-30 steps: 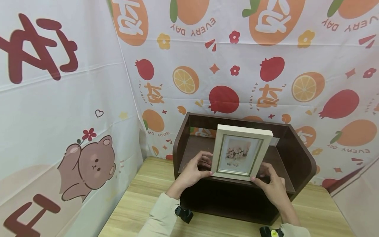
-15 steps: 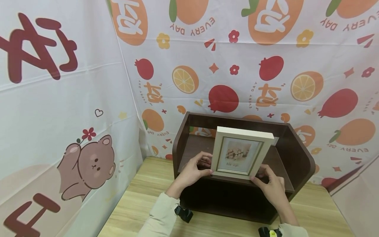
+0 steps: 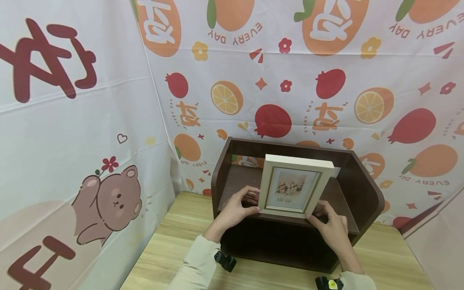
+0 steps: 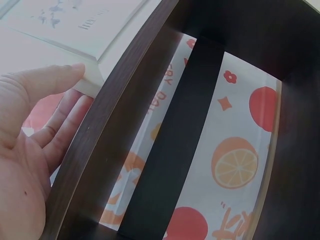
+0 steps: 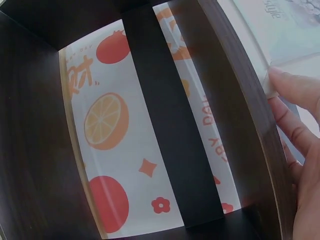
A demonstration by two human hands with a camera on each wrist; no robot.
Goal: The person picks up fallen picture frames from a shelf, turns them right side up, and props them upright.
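Observation:
A cream picture frame (image 3: 264,189) with a flower print stands upright near the front edge of the dark brown shelf's (image 3: 235,181) upper board. My left hand (image 3: 233,207) grips its lower left corner, thumb on the front and fingers behind. At the lower right corner my right hand (image 3: 331,225) holds it the same way. The left wrist view shows the left thumb (image 4: 62,77) against the frame's corner (image 4: 92,75), just above the board edge. In the right wrist view the right thumb (image 5: 292,87) presses the other corner (image 5: 267,80). The fingers behind are partly hidden.
The shelf has raised sides, a back rail (image 3: 290,151) and an open lower compartment (image 3: 279,245). It stands on a light wood table (image 3: 174,229). A fruit-print cloth (image 3: 232,60) hangs behind, and a bear-print cloth (image 3: 108,80) hangs at the left.
The picture frame's top tipped slightly between the earlier frames and now shows little difference. Both hands keep their hold at the lower corners.

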